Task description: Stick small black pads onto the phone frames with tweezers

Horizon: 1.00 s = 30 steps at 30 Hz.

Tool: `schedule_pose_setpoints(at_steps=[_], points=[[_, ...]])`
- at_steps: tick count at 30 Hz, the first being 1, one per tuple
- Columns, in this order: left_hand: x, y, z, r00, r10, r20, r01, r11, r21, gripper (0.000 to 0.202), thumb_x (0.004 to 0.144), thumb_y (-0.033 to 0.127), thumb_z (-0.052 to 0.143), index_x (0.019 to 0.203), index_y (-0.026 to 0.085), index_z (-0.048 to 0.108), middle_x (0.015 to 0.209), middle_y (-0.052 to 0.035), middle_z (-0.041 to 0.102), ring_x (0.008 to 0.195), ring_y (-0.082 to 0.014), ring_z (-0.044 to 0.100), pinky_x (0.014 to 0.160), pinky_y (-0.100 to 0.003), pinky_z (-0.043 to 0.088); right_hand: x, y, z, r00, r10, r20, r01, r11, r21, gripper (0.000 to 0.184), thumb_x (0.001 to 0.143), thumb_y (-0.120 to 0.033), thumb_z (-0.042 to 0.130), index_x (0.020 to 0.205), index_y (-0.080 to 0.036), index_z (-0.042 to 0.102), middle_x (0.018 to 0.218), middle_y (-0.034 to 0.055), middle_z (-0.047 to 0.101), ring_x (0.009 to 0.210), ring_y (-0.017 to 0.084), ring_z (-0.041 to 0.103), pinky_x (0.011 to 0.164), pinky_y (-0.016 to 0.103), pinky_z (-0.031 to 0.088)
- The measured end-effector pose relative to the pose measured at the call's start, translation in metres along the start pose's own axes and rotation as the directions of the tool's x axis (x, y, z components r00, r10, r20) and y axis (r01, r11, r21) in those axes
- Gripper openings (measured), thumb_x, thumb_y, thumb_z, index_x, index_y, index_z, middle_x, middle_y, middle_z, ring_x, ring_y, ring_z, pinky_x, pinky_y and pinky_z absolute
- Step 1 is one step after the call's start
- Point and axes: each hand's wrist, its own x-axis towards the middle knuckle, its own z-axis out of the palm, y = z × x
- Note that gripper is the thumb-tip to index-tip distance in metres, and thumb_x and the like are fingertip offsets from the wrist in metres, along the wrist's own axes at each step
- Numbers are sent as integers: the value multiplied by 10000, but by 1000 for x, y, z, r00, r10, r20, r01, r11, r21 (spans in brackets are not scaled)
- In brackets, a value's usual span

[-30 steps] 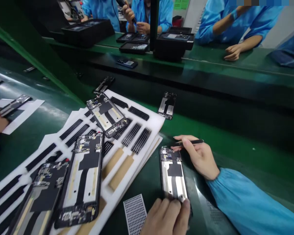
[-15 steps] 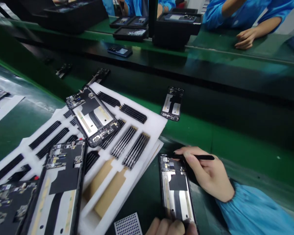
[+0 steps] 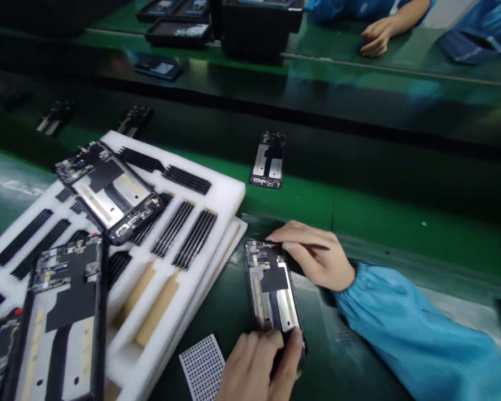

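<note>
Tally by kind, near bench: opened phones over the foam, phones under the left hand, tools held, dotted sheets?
Opened phones over the white foam: 3
Phone under the left hand: 1
Thin dark tool in the right hand: 1
Dotted sheet: 1
Total: 6

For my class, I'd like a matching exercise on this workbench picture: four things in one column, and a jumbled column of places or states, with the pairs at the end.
Things
1. Left hand
2. Right hand
3. Dotted card
4. White foam tray

Places or states
A. Holds black strips in its slots
B. At the near end of the opened phone
C. Pinching a thin dark tool
D. Between the tray and the left hand

Pairs: 1-B, 2-C, 3-D, 4-A
</note>
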Motion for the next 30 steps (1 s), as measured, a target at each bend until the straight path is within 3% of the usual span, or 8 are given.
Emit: schedule_pose_setpoints(at_steps=[3, 7, 14, 22, 26, 28, 30], points=[[-1, -4, -6, 999, -7, 47, 11, 997, -77, 445, 987, 109, 503, 1422, 200, 533, 1025, -77, 686, 796, -169, 640, 683, -283, 551, 1, 1, 3, 989, 112, -97, -109, 993, 32, 194, 997, -162, 531, 1045, -171, 719, 989, 82, 768, 904, 176, 726, 837, 314, 586], [4, -5, -13, 999, 16, 49, -9, 990, -142, 481, 978, 85, 507, 1456, 134, 483, 1032, -104, 624, 863, -185, 599, 702, -301, 540, 1, 4, 6, 980, 175, -97, -164, 980, 108, 185, 1009, -232, 533, 1028, -179, 709, 1027, 51, 770, 856, 142, 740, 820, 265, 592], [8, -3, -14, 999, -23, 30, 24, 999, -42, 526, 958, 117, 569, 1464, 238, 493, 1067, -91, 519, 866, -182, 577, 678, -290, 523, 4, 9, 10, 980, 174, -99, -161, 978, 131, 199, 994, -244, 530, 989, -167, 713, 1002, 44, 769, 860, 139, 736, 805, 251, 582], [12, -5, -18, 997, 78, 22, -79, 996, 38, 484, 938, 88, 587, 1407, 200, 548, 1079, -111, 527, 840, -190, 556, 620, -283, 474, 6, 12, 12, 968, 233, -92, -212, 958, 193, 230, 979, -306, 529, 984, -155, 702, 864, 32, 742, 715, 134, 722, 716, 256, 569], [16, -5, -24, 993, 59, 106, -70, 992, 102, 443, 946, 127, 576, 1381, 209, 578, 1047, -117, 569, 761, -192, 529, 603, -320, 457, 7, 14, 15, 958, 275, -85, -248, 939, 240, 264, 969, -359, 521, 968, -156, 690, 843, 36, 731, 729, 142, 729, 717, 260, 573], [19, -8, -27, 988, 44, 148, -64, 989, 131, 454, 945, 126, 547, 1376, 263, 591, 1176, -154, 584, 858, -245, 572, 658, -379, 482, 7, 14, 17, 951, 301, -76, -272, 926, 263, 290, 964, -400, 519, 956, -157, 677, 852, 46, 737, 752, 150, 738, 734, 268, 582], [22, -13, -30, 984, 42, 173, -73, 982, 176, 517, 933, 116, 540, 1372, 384, 588, 1454, -167, 476, 1183, -400, 540, 797, -518, 496, 9, 14, 19, 937, 343, -62, -315, 909, 273, 324, 967, -439, 508, 972, -152, 659, 836, 60, 746, 764, 168, 749, 740, 285, 594]])
